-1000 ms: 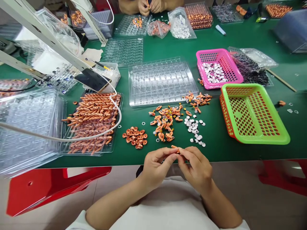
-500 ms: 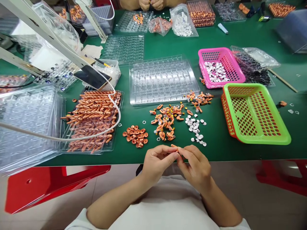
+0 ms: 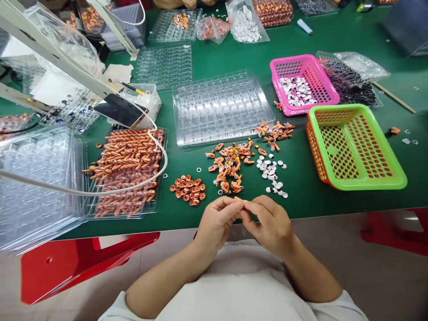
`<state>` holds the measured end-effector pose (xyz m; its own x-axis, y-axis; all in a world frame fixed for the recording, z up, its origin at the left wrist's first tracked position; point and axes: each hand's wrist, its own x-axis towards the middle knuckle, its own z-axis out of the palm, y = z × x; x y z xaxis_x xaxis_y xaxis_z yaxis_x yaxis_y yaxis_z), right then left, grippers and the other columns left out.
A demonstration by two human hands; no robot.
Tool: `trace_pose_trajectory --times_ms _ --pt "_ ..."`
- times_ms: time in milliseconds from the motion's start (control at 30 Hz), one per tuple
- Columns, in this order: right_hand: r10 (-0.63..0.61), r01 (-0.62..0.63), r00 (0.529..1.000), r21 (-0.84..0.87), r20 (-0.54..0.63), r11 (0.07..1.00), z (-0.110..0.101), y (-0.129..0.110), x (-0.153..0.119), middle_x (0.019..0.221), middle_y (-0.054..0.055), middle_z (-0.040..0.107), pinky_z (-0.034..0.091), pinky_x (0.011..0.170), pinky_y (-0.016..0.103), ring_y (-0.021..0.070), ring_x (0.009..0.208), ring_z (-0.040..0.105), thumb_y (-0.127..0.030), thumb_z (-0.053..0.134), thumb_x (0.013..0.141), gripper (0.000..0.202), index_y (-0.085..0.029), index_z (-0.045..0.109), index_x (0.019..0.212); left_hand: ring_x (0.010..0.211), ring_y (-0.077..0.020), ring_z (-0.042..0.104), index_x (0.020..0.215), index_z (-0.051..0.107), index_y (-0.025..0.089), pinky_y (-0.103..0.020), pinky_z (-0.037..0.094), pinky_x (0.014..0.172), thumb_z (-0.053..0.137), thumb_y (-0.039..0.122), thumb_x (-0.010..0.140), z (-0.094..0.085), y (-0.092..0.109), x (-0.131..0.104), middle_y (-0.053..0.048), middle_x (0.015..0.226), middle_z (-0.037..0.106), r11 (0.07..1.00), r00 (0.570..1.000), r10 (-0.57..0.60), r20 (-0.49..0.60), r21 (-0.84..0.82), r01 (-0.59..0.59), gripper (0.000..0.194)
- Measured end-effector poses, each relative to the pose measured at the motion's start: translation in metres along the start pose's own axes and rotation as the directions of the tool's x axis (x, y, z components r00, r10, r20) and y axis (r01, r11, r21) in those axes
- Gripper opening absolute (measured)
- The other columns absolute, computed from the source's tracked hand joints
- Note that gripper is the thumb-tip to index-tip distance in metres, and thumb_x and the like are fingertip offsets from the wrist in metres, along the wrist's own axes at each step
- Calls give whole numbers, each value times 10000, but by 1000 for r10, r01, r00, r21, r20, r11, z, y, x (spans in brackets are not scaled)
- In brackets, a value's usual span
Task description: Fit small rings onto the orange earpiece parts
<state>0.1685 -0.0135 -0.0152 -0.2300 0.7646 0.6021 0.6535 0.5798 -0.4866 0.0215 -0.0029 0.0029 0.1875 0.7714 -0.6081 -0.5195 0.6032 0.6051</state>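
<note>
My left hand (image 3: pixel 217 220) and my right hand (image 3: pixel 269 223) meet at the table's front edge, fingertips pinched together around a small orange piece (image 3: pixel 238 199), mostly hidden by the fingers. Just beyond them lies a pile of orange curved pieces (image 3: pixel 229 165) with yellow bits. Small white discs (image 3: pixel 270 171) are scattered to its right. Orange cup-shaped pieces (image 3: pixel 187 189) form a heap to the left of my hands. More curved orange pieces (image 3: pixel 279 131) lie farther back, by the corner of a clear plastic tray (image 3: pixel 220 107).
A green basket (image 3: pixel 374 183) and a pink basket (image 3: pixel 287 107) with white pieces stand at the right. Trays of orange parts (image 3: pixel 129 165), a phone (image 3: pixel 121 110), a white cable and lamp arms fill the left. A person's hands show at the far edge.
The camera view has shifted and tilted slightly. Both my hands remain together at the small orange piece, with the fingertips closer around it and less of it showing.
</note>
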Motion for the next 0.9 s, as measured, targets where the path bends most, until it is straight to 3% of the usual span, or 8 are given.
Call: trace_pose_trajectory --times_ms 267,900 --pt "74 -70 995 50 -70 996 7 -3 1 762 29 633 534 558 236 140 657 620 -144 624 865 192 -201 600 1047 609 -103 628 690 690 134 -207 509 624 840 286 665 2 2 -1 -5 656 690 1000 999 -24 -29 4 24 215" --pt "2 -2 1000 18 3 1000 6 1 -5 743 28 643 520 587 269 151 653 604 -158 625 884 178 -192 590 1055 598 -94 614 661 689 132 -202 505 609 859 276 633 0 2 -1 3 646 680 999 999 2 -53 33 0 225"
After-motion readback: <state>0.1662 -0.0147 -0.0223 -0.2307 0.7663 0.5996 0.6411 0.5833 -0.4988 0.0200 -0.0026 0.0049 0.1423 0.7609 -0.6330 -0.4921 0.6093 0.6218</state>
